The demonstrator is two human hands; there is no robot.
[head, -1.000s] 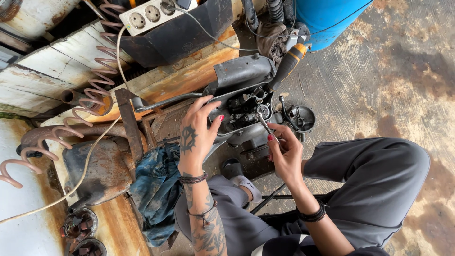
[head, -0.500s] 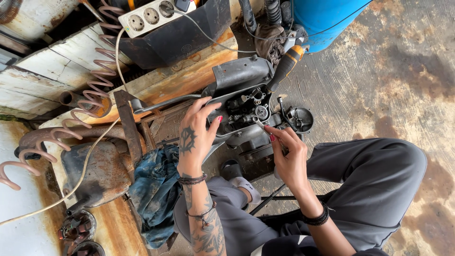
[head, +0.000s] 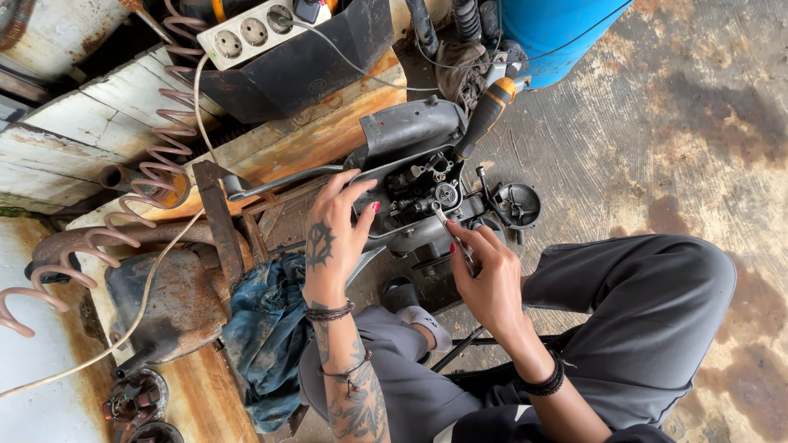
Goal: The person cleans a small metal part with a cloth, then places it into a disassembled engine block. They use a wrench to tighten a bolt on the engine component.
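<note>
While the left hand (head: 332, 238) rests spread on the near edge of the dark engine block (head: 427, 193), its fingers lie loose and wide over the metal cover, not closed around anything. Right hand (head: 486, 279) is at about 4 o'clock from the block, with a narrow pinch on a small metal tool (head: 450, 226) whose tip pokes up into the exposed round part in the middle of the engine. So the grip on that side is holding the tool, thumb and fingertips tight together.

Engine block sits pretty much dead centre, on the stained concrete floor (head: 673, 123) just in front of the person's knees in grey trousers (head: 648, 312). At 12 o'clock from it there's a screwdriver (head: 484, 115) with an orange and black handle leaning against the housing, and a blue drum (head: 558, 33) behind that. At 3 o'clock, just beside the block, lies a round black part (head: 515, 205).

Over at 9 o'clock a coiled pink hose (head: 156, 164) loops over the wooden planks (head: 74, 139), with a white power strip (head: 263, 29) up at 11 o'clock. A blue rag (head: 267, 336) is bunched at 7 o'clock beside the left forearm.
</note>
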